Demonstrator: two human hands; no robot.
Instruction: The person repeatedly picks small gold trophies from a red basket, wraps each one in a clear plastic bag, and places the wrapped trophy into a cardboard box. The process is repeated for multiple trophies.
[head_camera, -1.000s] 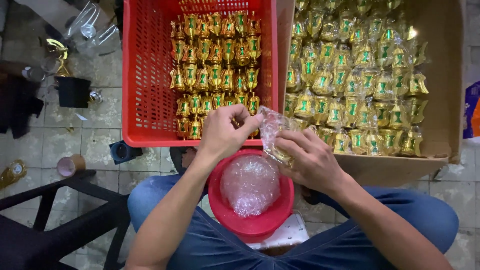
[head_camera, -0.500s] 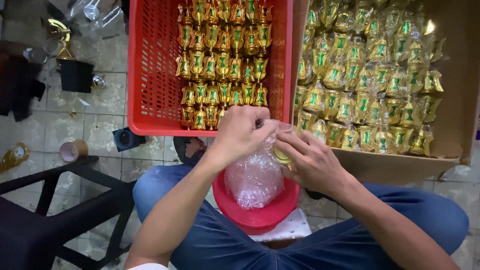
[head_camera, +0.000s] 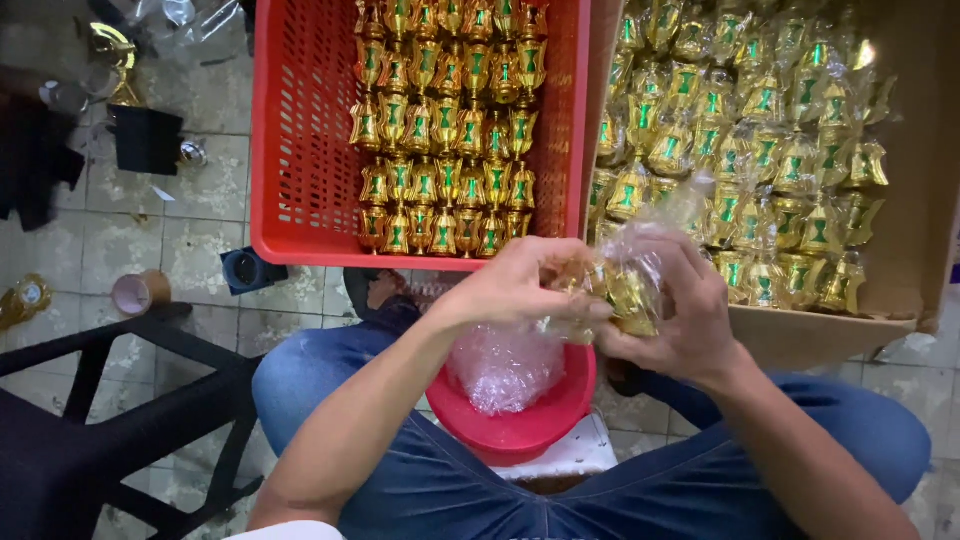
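Both hands meet above the person's lap: the left hand (head_camera: 520, 285) curls its fingers closed around one side of a small gold ornament (head_camera: 630, 295), and the right hand (head_camera: 680, 310) grips the other side, thumb and fingers pinched on the clear plastic bag (head_camera: 640, 245) that wraps the piece. So the ornament sits directly between the two palms, its bag rising just above the right fingers. Room is tight ahead: the near rim of the red crate (head_camera: 300, 200), packed with bare gold and green ornaments, runs just beyond the left knuckles, and the cardboard box (head_camera: 900, 200) of bagged ones lies just past the right hand, its front edge close under the wrist. Below the hands a red bowl (head_camera: 520, 430) holding crumpled clear bags (head_camera: 500, 365) rests between the knees. Left of the forearm, tiled floor (head_camera: 190, 250) lies open down to a black chair frame (head_camera: 120, 400).
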